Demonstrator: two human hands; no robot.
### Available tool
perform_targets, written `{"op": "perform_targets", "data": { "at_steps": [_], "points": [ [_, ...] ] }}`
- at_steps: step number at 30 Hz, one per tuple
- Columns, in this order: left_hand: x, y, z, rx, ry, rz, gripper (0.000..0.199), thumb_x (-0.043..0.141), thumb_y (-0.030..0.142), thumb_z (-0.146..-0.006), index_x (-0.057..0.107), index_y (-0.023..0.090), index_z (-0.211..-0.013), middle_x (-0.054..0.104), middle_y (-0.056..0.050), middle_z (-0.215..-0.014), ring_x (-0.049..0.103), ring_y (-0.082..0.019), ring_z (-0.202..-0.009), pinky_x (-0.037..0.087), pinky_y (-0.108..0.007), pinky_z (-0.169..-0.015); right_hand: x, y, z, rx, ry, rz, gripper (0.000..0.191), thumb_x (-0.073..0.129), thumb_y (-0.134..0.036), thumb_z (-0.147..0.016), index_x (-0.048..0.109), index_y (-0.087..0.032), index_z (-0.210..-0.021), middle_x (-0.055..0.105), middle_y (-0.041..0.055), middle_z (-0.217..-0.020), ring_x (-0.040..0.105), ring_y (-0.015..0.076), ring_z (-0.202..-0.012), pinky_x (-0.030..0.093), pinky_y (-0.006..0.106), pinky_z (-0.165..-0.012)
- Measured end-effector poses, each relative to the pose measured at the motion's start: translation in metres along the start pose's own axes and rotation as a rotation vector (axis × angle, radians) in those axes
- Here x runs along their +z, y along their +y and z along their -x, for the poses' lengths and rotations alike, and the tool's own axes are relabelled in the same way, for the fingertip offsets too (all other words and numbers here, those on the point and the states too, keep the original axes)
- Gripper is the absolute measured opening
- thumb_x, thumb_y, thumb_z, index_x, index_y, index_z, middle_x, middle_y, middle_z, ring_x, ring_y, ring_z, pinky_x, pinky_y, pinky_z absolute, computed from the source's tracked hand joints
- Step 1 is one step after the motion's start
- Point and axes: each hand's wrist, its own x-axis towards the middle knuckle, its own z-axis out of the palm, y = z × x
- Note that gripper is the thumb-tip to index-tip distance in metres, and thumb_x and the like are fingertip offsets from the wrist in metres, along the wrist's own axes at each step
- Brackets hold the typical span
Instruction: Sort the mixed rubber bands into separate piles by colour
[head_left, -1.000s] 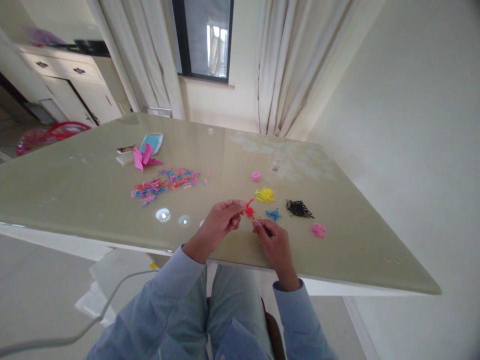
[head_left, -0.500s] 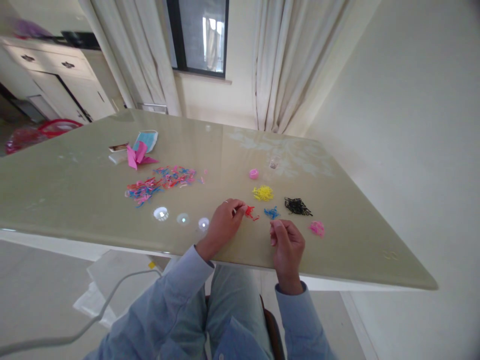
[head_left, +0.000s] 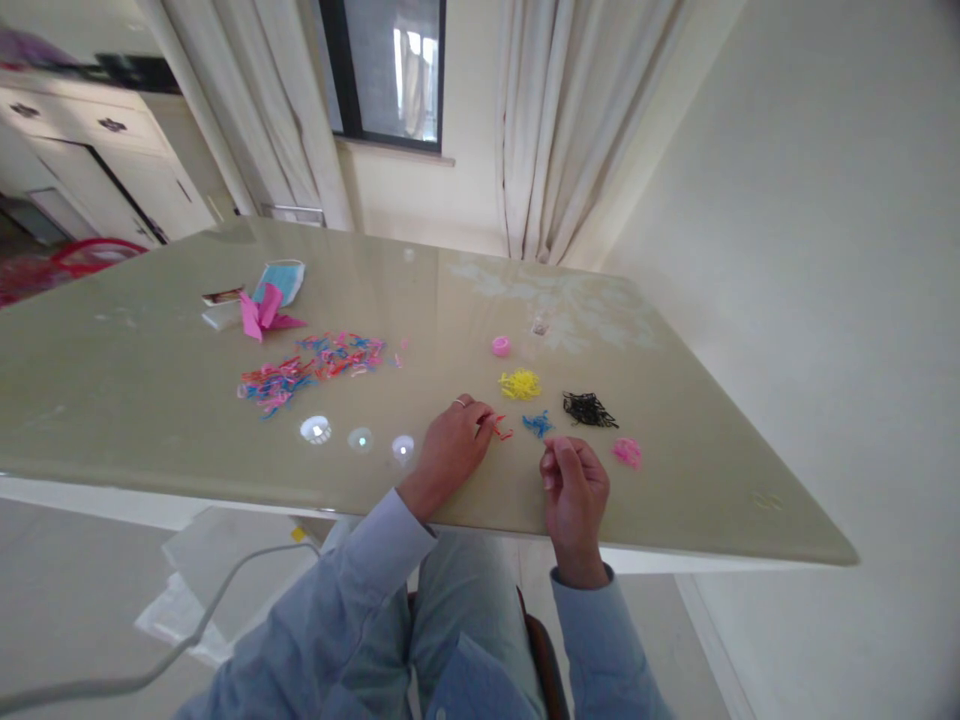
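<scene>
My left hand (head_left: 459,443) rests on the table with its fingers pinched together over a few small red rubber bands (head_left: 503,430); red ends stick out at its fingertips, and part of the pile is hidden. My right hand (head_left: 576,488) is held closed, thumb against forefinger, just in front of a small pile of blue rubber bands (head_left: 537,424). What its fingertips hold, if anything, is too small to make out. Behind these lie yellow rubber bands (head_left: 520,384). Black rubber bands (head_left: 589,409) and pink rubber bands (head_left: 627,453) are to the right.
A mixed heap of coloured bands (head_left: 341,355) spreads over the left of the glossy table (head_left: 187,425). Beyond it lie a pink folded paper (head_left: 264,312) and a blue face mask (head_left: 283,280). A small pink ring-shaped roll (head_left: 500,346) sits behind the yellow pile.
The view has shifted slightly. My left fingers now cover more of the red bands, and fewer of them show. My right hand has come slightly nearer the blue pile, still pinched.
</scene>
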Motion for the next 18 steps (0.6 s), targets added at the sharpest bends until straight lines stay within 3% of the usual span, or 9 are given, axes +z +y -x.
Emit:
{"op": "perform_targets", "data": {
  "at_steps": [5,9,18],
  "points": [
    [0.003,0.0,-0.001,0.047,-0.029,-0.029,0.025,0.048,0.027,-0.096,0.071,0.02,-0.096,0.066,-0.008,-0.098,0.062,-0.02,-0.09,0.046,-0.03,-0.081,0.0,0.0,-0.001,0.001,-0.006,0.016,0.031,0.07,-0.047,-0.08,0.064,-0.017,-0.074,0.051,-0.0047,-0.056,0.037,0.0062,-0.044,0.027,0.02,-0.04],
    [-0.004,-0.011,0.004,0.072,0.03,0.025,0.024,0.049,0.026,-0.095,0.073,0.019,-0.096,0.068,-0.007,-0.092,0.062,-0.019,-0.086,0.047,-0.03,-0.081,0.001,-0.001,0.0,0.005,-0.004,0.022,0.032,0.07,-0.048,-0.08,0.065,-0.017,-0.075,0.051,-0.0045,-0.055,0.037,0.0062,-0.043,0.027,0.02,-0.04],
    [-0.057,-0.072,0.044,-0.074,0.07,0.119,0.032,0.047,0.041,-0.094,0.072,0.02,-0.091,0.074,-0.004,-0.082,0.064,-0.016,-0.072,0.042,-0.026,-0.067,0.0,-0.002,-0.002,-0.008,-0.031,0.052,0.029,0.072,-0.044,-0.079,0.066,-0.016,-0.075,0.054,-0.0039,-0.058,0.041,0.0062,-0.045,0.029,0.02,-0.041]
  ]
}}
